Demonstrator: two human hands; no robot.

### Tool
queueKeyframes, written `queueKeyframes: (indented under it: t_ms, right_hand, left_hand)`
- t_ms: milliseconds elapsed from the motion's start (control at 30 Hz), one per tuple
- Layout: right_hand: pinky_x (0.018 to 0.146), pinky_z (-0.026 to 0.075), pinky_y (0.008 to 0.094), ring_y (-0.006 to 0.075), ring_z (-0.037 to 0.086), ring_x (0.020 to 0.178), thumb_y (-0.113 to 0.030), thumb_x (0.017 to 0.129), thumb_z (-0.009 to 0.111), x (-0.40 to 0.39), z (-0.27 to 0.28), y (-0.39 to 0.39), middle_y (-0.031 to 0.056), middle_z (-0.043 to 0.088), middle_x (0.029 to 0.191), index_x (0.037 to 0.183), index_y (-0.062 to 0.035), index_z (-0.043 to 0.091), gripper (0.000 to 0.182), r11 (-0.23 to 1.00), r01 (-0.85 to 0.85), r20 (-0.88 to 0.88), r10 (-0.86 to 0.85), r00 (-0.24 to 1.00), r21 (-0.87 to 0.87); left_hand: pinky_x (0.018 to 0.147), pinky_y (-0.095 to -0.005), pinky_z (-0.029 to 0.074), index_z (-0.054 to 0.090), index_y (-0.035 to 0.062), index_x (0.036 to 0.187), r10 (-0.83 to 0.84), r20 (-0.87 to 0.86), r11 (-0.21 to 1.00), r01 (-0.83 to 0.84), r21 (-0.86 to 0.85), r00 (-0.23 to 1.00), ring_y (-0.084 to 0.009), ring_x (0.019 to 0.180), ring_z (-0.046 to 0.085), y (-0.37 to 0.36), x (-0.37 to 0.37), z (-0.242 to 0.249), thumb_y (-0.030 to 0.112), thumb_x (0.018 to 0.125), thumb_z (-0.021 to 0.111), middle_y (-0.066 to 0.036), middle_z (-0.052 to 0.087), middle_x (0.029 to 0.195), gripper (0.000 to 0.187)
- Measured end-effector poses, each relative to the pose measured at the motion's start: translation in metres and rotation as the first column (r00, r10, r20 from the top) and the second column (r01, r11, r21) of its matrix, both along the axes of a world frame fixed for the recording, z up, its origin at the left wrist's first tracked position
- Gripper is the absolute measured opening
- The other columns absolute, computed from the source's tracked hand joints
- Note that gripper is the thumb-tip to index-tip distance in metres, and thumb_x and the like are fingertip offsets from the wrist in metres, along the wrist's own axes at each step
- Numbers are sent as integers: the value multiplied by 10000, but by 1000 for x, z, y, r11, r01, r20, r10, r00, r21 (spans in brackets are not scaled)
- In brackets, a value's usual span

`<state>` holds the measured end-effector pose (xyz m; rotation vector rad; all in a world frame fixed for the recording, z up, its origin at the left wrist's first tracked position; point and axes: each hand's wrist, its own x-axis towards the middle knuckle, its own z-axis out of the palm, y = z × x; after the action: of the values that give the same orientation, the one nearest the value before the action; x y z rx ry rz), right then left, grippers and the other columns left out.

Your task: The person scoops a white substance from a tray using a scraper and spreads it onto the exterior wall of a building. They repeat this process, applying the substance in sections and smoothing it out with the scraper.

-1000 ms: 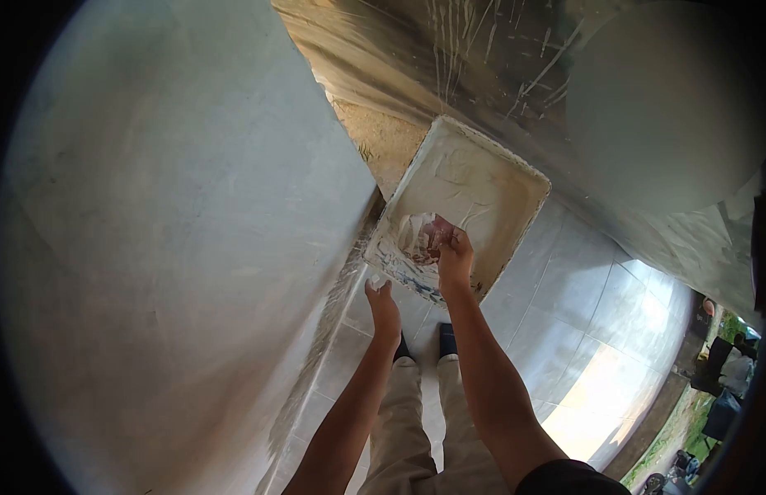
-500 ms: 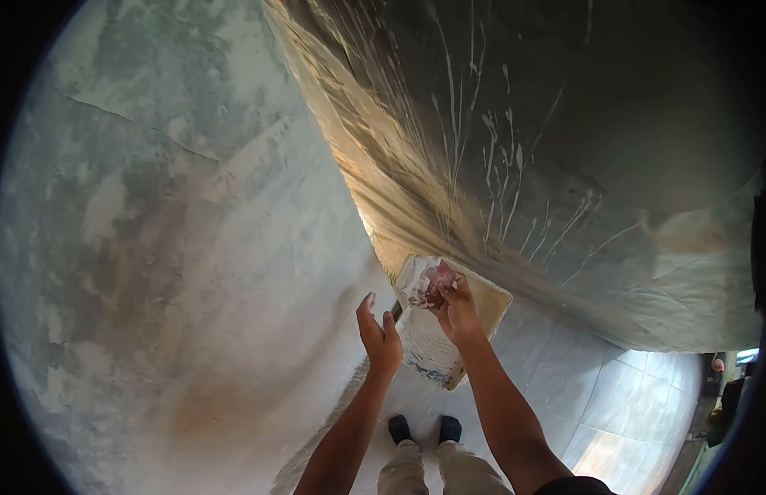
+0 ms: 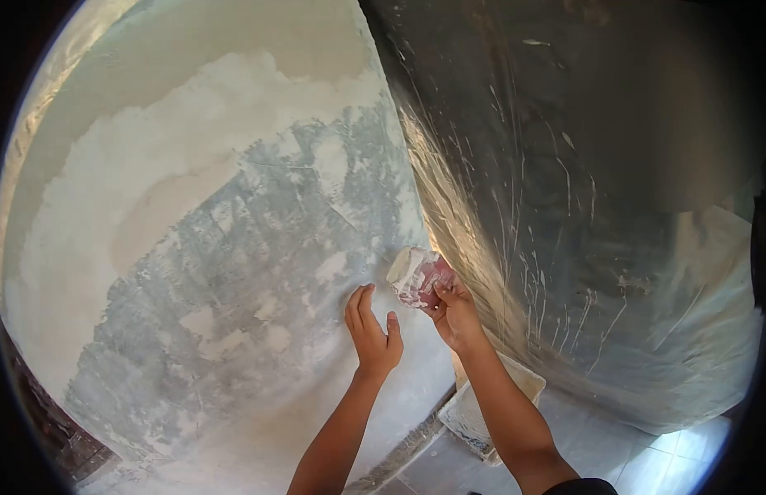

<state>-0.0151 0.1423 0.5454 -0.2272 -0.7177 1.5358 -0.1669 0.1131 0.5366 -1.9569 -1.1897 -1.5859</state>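
My right hand [image 3: 457,318] grips a reddish putty scraper [image 3: 432,276] whose far edge carries a thick lump of white putty. The scraper is held up close to the wall [image 3: 251,256], which is covered in patchy white and grey filler. To its left, my left hand [image 3: 372,337] is open, fingers extended and thumb apart, with nothing in it. Below my right forearm a rectangular putty tray [image 3: 464,412], smeared with white, sits on the floor, partly hidden by the arm.
A dark plastic sheet [image 3: 564,214] splashed with white drips hangs along the right side, its lit folds [image 3: 449,202] meeting the wall's edge. Grey floor tiles [image 3: 593,433] show at lower right. A band of rubble or dirt [image 3: 412,441] runs along the wall's foot.
My right hand has lifted the scraper with putty from over the tray toward the wall. The view has tilted up, so more wall shows and the feet have nearly left the frame.
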Motion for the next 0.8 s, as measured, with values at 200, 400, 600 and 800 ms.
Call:
queueKeyframes:
  t_ms: [200,400,600,800]
  right_hand:
    - [984,515,431,214,605,1145,-32,1002,408,-59,82,-46,79,585,1272,1323,-67,489,333,988,-87,-77,98,992,129]
    - [991,506,395,206,601,1148,-26,997,436,-125,147,-108,80,589,1265,1341,-53,474,347,953,-157,-34,171,985,259]
    - [972,519,377,203,607,1138,-52,1003,461,-196,199,-176,93,586,1271,1353,-23,459,351,923,-210,-46,237,970,321]
    - [948,523,352,186,611,1110,-55,1003,472,-266,242,-236,93,587,1245,1333,-11,477,333,864,-294,-63,348,936,408]
  left_hand:
    - [1046,-498,276,415,-44,1344,152,-74,973,-136,188,986,-374,1257,405,-52,-60,85,190,890,527,-209,454,1328,523]
    - [1036,-496,279,433,-37,1330,279,-108,915,-231,331,954,-376,1242,422,-123,-129,156,174,854,544,-202,482,1296,533]
    - [1025,-489,292,439,-24,1326,422,-166,840,-315,443,891,-374,1236,436,-211,-201,208,147,823,557,-195,486,1300,544]
    - [1021,-471,308,440,-16,1324,519,-187,778,-369,509,834,-367,1231,449,-295,-259,249,142,812,556,-194,490,1291,548]
